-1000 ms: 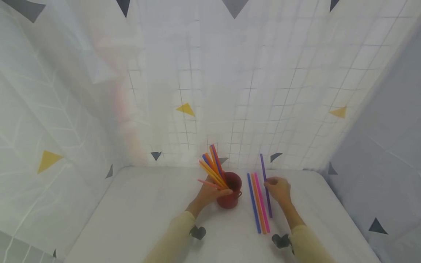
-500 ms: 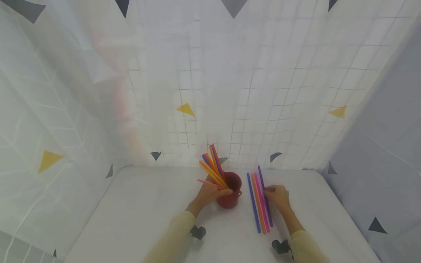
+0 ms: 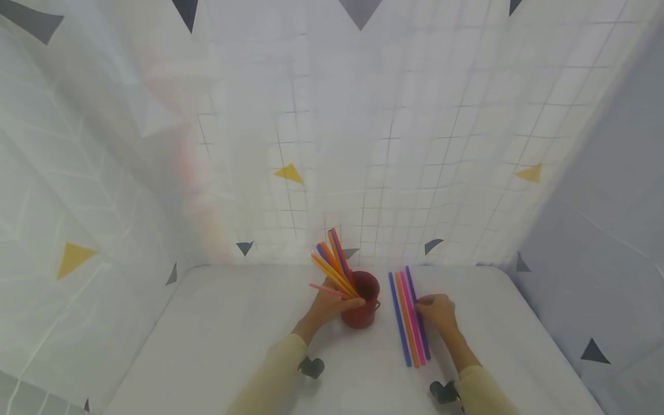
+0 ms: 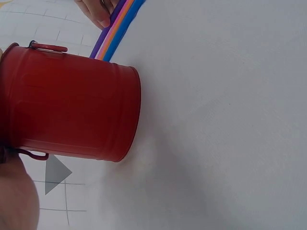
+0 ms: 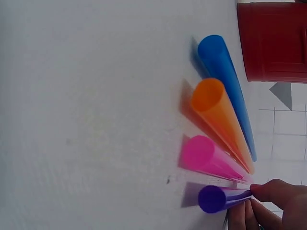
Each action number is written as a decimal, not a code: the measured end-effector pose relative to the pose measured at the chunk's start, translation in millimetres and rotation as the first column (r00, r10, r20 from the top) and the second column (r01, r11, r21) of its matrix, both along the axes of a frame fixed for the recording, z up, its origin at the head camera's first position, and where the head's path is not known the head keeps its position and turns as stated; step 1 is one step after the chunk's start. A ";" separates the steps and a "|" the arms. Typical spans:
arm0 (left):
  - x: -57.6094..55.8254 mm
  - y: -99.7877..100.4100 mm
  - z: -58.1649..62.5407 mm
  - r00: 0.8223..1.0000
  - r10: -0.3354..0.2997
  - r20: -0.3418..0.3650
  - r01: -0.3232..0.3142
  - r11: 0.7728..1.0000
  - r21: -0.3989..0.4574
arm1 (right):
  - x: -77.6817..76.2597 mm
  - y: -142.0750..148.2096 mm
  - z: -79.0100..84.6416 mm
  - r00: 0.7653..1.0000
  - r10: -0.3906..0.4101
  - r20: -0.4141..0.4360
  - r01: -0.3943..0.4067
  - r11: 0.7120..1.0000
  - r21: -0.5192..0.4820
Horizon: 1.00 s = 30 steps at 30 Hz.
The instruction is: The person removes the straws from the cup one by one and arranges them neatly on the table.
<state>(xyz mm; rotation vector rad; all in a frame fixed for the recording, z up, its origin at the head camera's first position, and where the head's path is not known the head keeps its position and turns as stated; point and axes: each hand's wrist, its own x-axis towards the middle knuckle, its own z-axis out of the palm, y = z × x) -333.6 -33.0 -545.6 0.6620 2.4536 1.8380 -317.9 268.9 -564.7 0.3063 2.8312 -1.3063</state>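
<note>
My left hand (image 3: 328,304) holds a small red metal bucket (image 4: 72,103) at its rim, thumb over the near edge. Several coloured straws (image 3: 334,262), orange, yellow, blue and red, lean out of it to the left, and a pinkish straw (image 3: 327,289) pokes out lower. To the right, my right hand (image 3: 438,311) pinches a purple straw (image 5: 213,199) between thumb and fingers. It lies alongside a pink straw (image 5: 201,151), an orange straw (image 5: 211,98) and a blue straw (image 5: 216,52), all roughly parallel. The fingers of the left hand behind the bucket are mostly hidden.
A white-covered table (image 3: 233,323) carries everything. Behind it rises a pale sheet (image 3: 332,144) with grid lines and yellow and grey triangles, and grey-white sheets flank both sides. The red bucket stands just left of the row of straws.
My right hand has drawn the purple straw toward me and left, up beside the pink one, lining it up with the row. My left hand and the bucket stay in place.
</note>
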 end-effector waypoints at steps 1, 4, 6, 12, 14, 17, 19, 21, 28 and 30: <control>0.0 -0.1 -0.2 1.000 0.000 0.000 0.000 1.000 -0.001 | 0.2 -0.1 -0.1 1.000 0.004 -0.003 -0.004 1.000 0.003; 2.0 0.1 2.2 1.000 0.001 0.002 -0.001 1.000 0.001 | 0.2 -0.4 -1.5 1.000 0.010 -0.013 -0.010 1.000 0.013; 5.4 0.3 7.5 1.000 0.002 0.012 -0.002 1.000 0.011 | 0.2 -1.2 -1.8 1.000 0.010 -0.020 -0.010 1.000 0.023; 14.9 -0.5 23.7 0.998 0.001 0.056 -0.003 1.000 0.031 | 2.5 -4.7 -0.5 1.000 0.009 -0.006 -0.008 0.999 0.033; 15.0 -0.6 23.8 0.998 0.004 0.057 -0.005 1.000 0.031 | 2.9 -5.2 -0.5 1.000 0.008 -0.007 -0.007 1.000 0.028; 11.1 0.2 17.3 0.999 0.002 0.038 -0.003 1.000 0.028 | 2.9 -5.0 -1.4 1.000 0.006 -0.011 -0.006 1.000 0.026; 6.6 0.5 9.9 1.000 0.003 0.025 -0.004 1.000 0.020 | 2.9 -4.7 -2.6 1.000 0.010 -0.015 -0.009 1.000 0.026; 2.3 0.4 2.7 1.000 -0.001 0.014 0.001 1.000 0.014 | 3.3 -4.6 -3.8 1.000 0.009 -0.014 -0.008 1.000 0.025; 2.1 -0.2 1.2 1.000 -0.004 0.025 0.004 1.000 0.015 | 4.1 -6.1 -3.0 1.000 0.006 -0.030 -0.006 1.000 0.013; 5.5 -0.1 6.6 0.999 -0.002 0.038 0.001 1.000 0.019 | 3.6 -6.9 -0.6 0.999 0.003 -0.044 -0.003 1.000 0.012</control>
